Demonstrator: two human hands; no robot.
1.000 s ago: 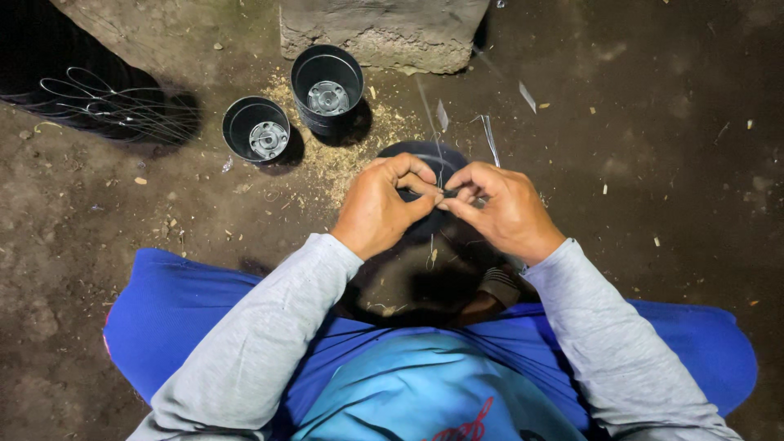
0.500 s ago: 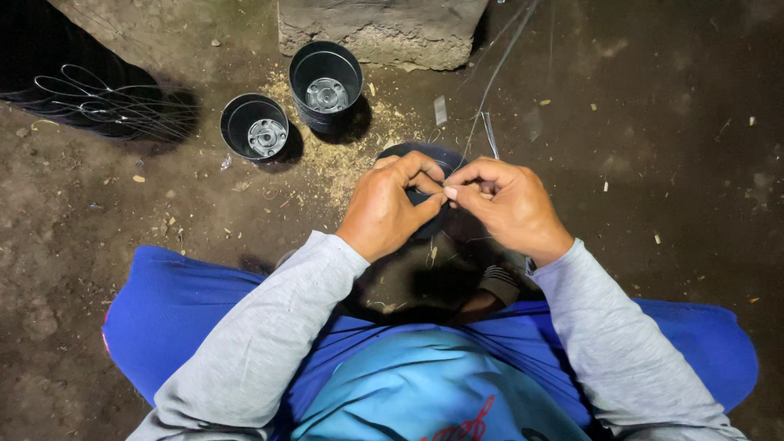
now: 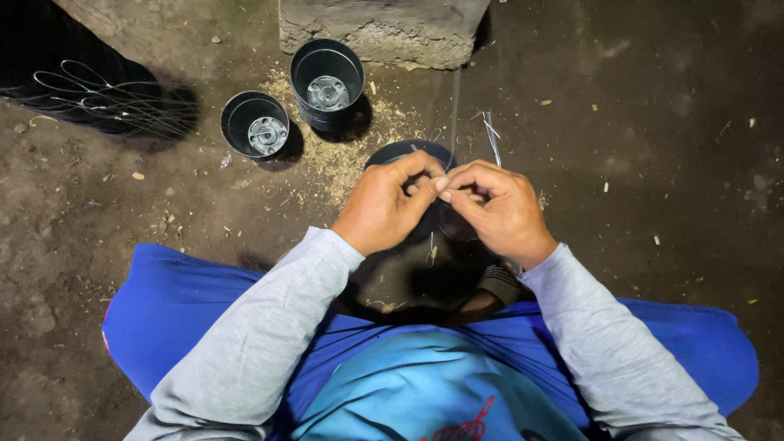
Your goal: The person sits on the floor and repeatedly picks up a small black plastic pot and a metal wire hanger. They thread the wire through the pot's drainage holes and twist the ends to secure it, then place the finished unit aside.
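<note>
A thin wire (image 3: 492,137) rises from between the two hands, over a black pot (image 3: 408,153) held between the knees. The left hand (image 3: 382,206) and right hand (image 3: 500,211) meet fingertip to fingertip, each apparently pinching the wire, though the grip itself is hidden. Two more black pots (image 3: 327,80) stand beyond on the dirt floor (image 3: 653,122), near a concrete block (image 3: 384,28).

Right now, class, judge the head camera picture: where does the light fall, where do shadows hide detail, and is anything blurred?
Head view: light falls from above on both hands, left hand and right hand, which look sharp; the pot beneath them is lost in their shadow; the two cups cast dark shadows rightward; the frame's corners darken; the thin wire is faint.
</note>
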